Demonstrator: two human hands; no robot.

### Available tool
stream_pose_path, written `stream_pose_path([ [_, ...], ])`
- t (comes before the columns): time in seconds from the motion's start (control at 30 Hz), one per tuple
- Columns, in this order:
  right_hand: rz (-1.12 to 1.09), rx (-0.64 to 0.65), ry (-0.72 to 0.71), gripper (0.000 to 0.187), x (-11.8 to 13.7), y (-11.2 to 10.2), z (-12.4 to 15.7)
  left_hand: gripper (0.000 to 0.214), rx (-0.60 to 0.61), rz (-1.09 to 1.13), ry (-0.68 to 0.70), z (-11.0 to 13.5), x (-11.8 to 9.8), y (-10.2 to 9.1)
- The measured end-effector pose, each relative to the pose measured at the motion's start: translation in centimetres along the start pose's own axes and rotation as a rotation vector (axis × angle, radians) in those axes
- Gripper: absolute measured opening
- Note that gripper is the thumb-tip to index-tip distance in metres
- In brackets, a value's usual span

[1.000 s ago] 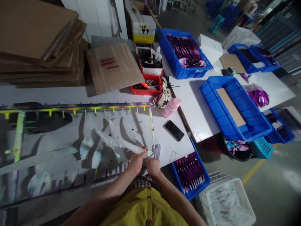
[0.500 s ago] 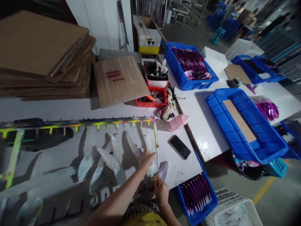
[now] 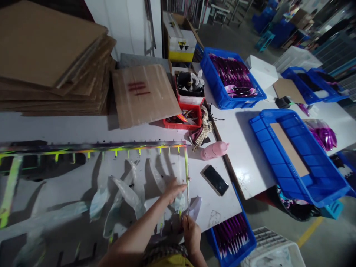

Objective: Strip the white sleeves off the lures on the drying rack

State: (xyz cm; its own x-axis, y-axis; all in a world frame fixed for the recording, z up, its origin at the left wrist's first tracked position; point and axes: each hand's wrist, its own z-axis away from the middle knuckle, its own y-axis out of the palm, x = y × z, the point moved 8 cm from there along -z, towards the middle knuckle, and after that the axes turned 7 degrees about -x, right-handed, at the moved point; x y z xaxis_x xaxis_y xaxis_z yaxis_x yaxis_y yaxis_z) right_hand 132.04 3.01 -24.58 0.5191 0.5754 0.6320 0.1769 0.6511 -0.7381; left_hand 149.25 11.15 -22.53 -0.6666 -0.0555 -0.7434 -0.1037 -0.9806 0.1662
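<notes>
A narrow, pale strip (image 3: 187,181) streaked with yellow-green paint runs straight down from the end of a hooked, paint-crusted rail (image 3: 91,148), its lower end near the tabletop's edge. Translucent plastic bags (image 3: 126,194) lie in loose, crumpled folds across the white tabletop (image 3: 222,207), left of the strip, with one bag (image 3: 179,203) touching it. A stiff, pale lilac piece of film (image 3: 195,207) stands just beside the strip's lower end. All are spattered or dulled by shadow.
</notes>
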Motion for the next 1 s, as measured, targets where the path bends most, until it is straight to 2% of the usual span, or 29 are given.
stream_pose_path([
  [0.07,-0.016,-0.014,-0.014,0.048,0.0,-0.1,-0.2,0.029,0.038,-0.219,0.106,0.2,-1.3,-1.1],
  [0.1,-0.034,-0.020,-0.024,0.049,0.0,-0.2,-0.3,0.031,-0.007,-0.327,0.204,0.4,-2.2,-2.3],
  [0.13,-0.061,-0.025,-0.032,0.050,-0.1,-0.4,-0.3,0.034,-0.101,-0.410,0.322,0.8,-3.4,-3.8],
  [0.2,-0.140,-0.030,-0.044,0.052,0.0,-0.9,-0.1,0.043,-0.374,-0.507,0.523,2.0,-5.1,-7.4],
  [0.27,-0.206,-0.050,-0.048,0.051,0.2,-1.8,0.3,0.055,-0.594,-0.532,0.543,2.9,-4.9,-10.0],
  [0.33,-0.228,-0.050,-0.066,0.046,0.9,-2.3,1.0,0.069,-0.666,-0.504,0.451,2.7,-3.6,-10.7],
  [0.4,-0.201,0.027,-0.129,0.039,2.5,-1.9,1.8,0.075,-0.643,-0.376,0.361,2.1,-2.5,-10.1],
  [0.47,-0.117,0.157,-0.204,0.033,4.4,-0.7,2.6,0.069,-0.569,-0.156,0.239,1.6,-1.7,-9.4],
  [0.57,0.104,0.295,-0.253,0.030,6.3,1.6,3.4,0.034,-0.398,0.072,0.048,2.5,-1.4,-9.4],
  [0.63,0.247,0.336,-0.254,0.023,7.0,3.0,3.3,0.018,-0.302,0.112,0.015,4.7,-1.9,-10.6],
  [0.7,0.359,0.362,-0.244,0.021,7.4,4.1,3.1,0.021,-0.219,0.186,0.026,7.3,-2.2,-12.0],
  [0.77,0.426,0.379,-0.236,0.024,7.7,5.1,2.9,0.033,-0.198,0.249,0.151,9.6,-2.9,-13.3],
  [0.87,0.454,0.378,-0.246,0.024,8.0,5.9,2.9,0.049,-0.293,0.300,0.447,11.8,-3.9,-14.4],
  [0.9,0.449,0.370,-0.257,0.023,8.0,6.0,3.0,0.051,-0.320,0.330,0.486,12.0,-3.6,-14.4],
  [0.93,0.442,0.361,-0.268,0.022,8.0,6.0,3.1,0.053,-0.332,0.367,0.470,11.7,-2.8,-14.2],
  [1.0,0.425,0.340,-0.293,0.023,8.0,5.8,3.4,0.049,-0.340,0.440,0.332,10.7,-0.3,-13.5],
])
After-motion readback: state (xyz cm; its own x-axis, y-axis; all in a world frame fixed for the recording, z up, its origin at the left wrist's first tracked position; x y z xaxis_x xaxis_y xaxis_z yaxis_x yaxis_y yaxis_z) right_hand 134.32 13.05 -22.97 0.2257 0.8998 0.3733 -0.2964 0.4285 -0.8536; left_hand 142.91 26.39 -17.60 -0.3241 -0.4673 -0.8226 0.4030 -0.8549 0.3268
